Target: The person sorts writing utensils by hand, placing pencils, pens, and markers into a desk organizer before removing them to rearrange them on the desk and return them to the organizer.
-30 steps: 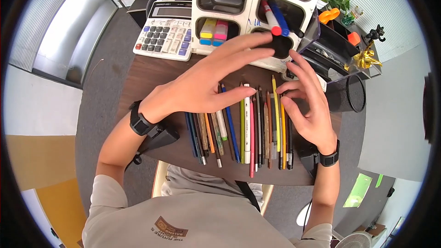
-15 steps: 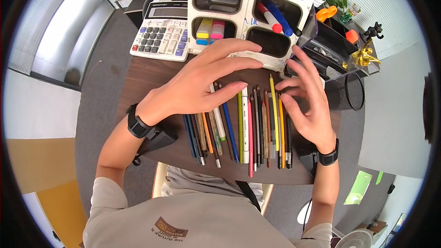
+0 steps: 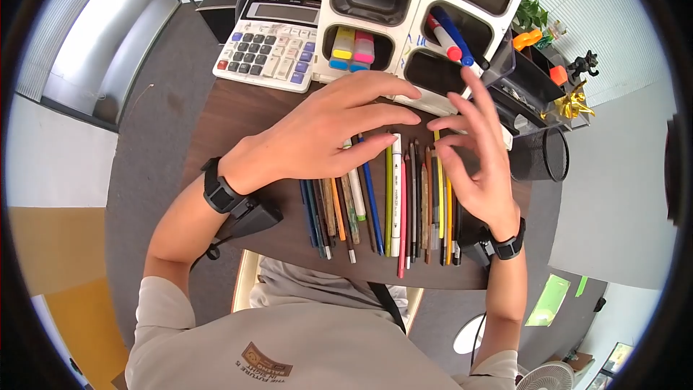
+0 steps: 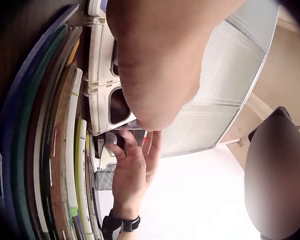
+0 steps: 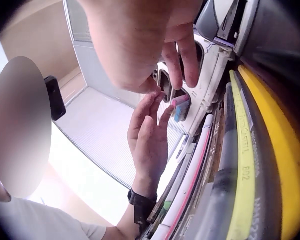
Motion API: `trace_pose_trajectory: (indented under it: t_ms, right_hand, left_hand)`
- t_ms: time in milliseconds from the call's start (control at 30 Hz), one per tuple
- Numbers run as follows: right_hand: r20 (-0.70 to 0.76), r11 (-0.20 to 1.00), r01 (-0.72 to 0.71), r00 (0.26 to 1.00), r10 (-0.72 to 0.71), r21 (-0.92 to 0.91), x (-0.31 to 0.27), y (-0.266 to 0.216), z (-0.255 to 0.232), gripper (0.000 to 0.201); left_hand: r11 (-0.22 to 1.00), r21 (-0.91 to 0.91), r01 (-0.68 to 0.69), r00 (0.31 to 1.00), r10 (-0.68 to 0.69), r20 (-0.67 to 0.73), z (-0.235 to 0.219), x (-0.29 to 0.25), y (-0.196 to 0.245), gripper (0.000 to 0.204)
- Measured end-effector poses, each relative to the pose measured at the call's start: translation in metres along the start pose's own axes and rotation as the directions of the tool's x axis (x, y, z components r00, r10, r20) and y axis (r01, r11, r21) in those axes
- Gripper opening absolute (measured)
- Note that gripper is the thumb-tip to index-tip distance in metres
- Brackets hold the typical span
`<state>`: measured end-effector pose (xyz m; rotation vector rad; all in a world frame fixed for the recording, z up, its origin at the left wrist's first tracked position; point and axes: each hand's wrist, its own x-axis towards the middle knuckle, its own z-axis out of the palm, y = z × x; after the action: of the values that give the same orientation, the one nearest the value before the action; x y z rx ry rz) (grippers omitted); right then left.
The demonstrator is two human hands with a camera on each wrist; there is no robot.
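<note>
My left hand [image 3: 317,126] hovers over the left and middle part of a row of pencils and pens, its fingers spread and holding nothing. Facing it, my right hand [image 3: 484,170] is raised over the row's right end, fingers apart and lightly bent, with nothing in its grasp. Side by side on the table lie a blue pencil [image 3: 373,209], a white marker [image 3: 396,209], a pink pencil [image 3: 402,238] and several darker pencils. A yellow pencil [image 5: 244,165] runs close under the right hand in the right wrist view. The left hand hides the upper ends of the leftmost pencils.
Behind the row stands a white organizer [image 3: 399,0] with highlighters [image 3: 354,47] and red and blue markers [image 3: 453,36] in its compartments. A calculator [image 3: 271,50] is to its left. At the right are a black mesh cup [image 3: 541,155] and a dark desk caddy [image 3: 530,76].
My left hand has drawn back a little from the organizer toward me. The right hand stays nearly in place. The head view has shifted slightly; the pencils keep their arrangement.
</note>
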<state>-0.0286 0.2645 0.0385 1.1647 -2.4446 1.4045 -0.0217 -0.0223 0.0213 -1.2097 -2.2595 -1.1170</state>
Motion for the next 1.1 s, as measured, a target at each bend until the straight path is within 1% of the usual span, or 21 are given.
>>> trace_pose_trajectory:
  t_ms: [100, 133, 233, 367, 467, 567, 667, 767, 867, 967, 1100]
  right_hand:
    - [-0.192, 0.996, 0.051, 0.979, -0.063, -0.068, 0.003, 0.006, -0.001, 0.063]
    - [-0.221, 0.996, 0.045, 0.973, -0.060, -0.072, 0.005, 0.007, -0.003, 0.063]
    - [-0.231, 0.997, -0.019, 0.973, 0.002, -0.073, 0.009, 0.003, -0.003, 0.064]
    - [-0.176, 0.995, -0.071, 0.983, 0.059, -0.066, 0.008, 0.002, -0.001, 0.067]
    - [-0.219, 0.993, -0.051, 0.975, 0.026, -0.107, 0.011, 0.000, -0.001, 0.067]
    - [-0.152, 0.988, -0.093, 0.986, 0.075, -0.121, 0.011, -0.005, -0.002, 0.066]
    - [-0.148, 0.989, -0.040, 0.989, 0.019, -0.142, 0.008, 0.000, -0.004, 0.065]
    - [-0.097, 0.983, 0.052, 0.993, -0.069, -0.175, 0.007, 0.000, -0.005, 0.065]
    - [-0.151, 0.993, 0.009, 0.988, -0.026, -0.116, 0.008, -0.002, -0.002, 0.067]
    - [-0.144, 0.993, -0.061, 0.988, 0.046, -0.098, 0.010, -0.003, -0.003, 0.069]
    - [-0.102, 0.989, -0.057, 0.994, 0.044, -0.136, 0.016, -0.006, -0.002, 0.070]
  left_hand:
    - [1.000, 0.024, -0.021, 1.000, 0.021, 0.002, -0.002, 0.000, 0.000, 0.038]
    - [0.999, 0.022, -0.023, 1.000, 0.023, 0.001, -0.002, 0.000, 0.000, 0.038]
    - [0.999, 0.019, -0.033, 0.999, 0.033, -0.001, 0.000, 0.000, 0.000, 0.037]
    - [0.999, 0.019, -0.030, 1.000, 0.030, 0.004, 0.001, 0.000, 0.001, 0.036]
    - [1.000, 0.020, -0.021, 1.000, 0.021, 0.014, 0.001, 0.000, 0.001, 0.036]
    - [1.000, 0.016, -0.023, 1.000, 0.023, 0.020, 0.001, 0.000, 0.000, 0.036]
    - [1.000, 0.009, -0.020, 0.999, 0.020, 0.026, 0.000, 0.000, 0.000, 0.036]
    - [1.000, 0.003, -0.018, 0.999, 0.018, 0.027, 0.000, 0.000, 0.000, 0.036]
    - [1.000, 0.006, -0.018, 0.999, 0.018, 0.026, 0.000, 0.000, 0.000, 0.036]
    - [1.000, 0.001, -0.019, 0.999, 0.019, 0.027, 0.000, 0.000, 0.001, 0.036]
    - [1.000, -0.004, -0.024, 0.999, 0.024, 0.025, 0.001, 0.000, 0.000, 0.036]
